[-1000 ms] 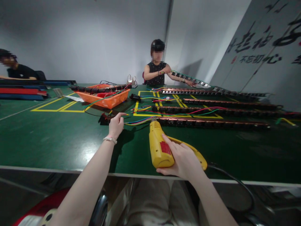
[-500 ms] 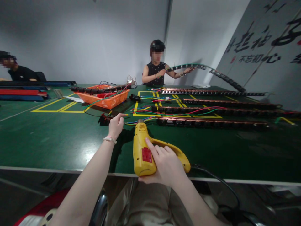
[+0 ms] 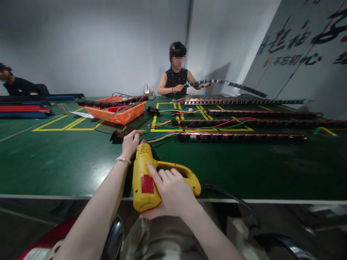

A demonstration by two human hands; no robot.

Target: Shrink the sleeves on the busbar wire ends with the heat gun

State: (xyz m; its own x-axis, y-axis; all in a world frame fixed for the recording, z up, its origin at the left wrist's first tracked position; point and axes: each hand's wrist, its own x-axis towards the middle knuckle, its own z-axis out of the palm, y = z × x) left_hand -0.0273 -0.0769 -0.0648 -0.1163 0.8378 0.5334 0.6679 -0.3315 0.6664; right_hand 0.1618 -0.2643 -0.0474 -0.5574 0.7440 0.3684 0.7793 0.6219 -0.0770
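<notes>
My right hand [image 3: 175, 189] is wrapped round the body of a yellow heat gun [image 3: 143, 164], index finger lying along its side. The gun's nozzle points away from me, just right of my left hand [image 3: 130, 142]. That hand is closed, its fingertips pinching wires beside a black connector [image 3: 116, 136]; the exact grip is partly hidden. Blue, yellow and red wires [image 3: 164, 136] run from there to a long black strip with copper-coloured edges [image 3: 241, 137], lying across the green table [image 3: 244, 169].
Several similar strips [image 3: 265, 114] lie parallel behind. An orange basket [image 3: 119, 117] holding dark parts stands at the left. Across the table, a person [image 3: 176, 77] handles another strip; a second person [image 3: 21, 86] sits far left. The gun's black cord [image 3: 233, 196] drops over the front edge.
The heat gun in my right hand has moved left, bringing its nozzle close to my left hand. My left hand stays at the wires. The co-worker opposite has lowered the raised strip.
</notes>
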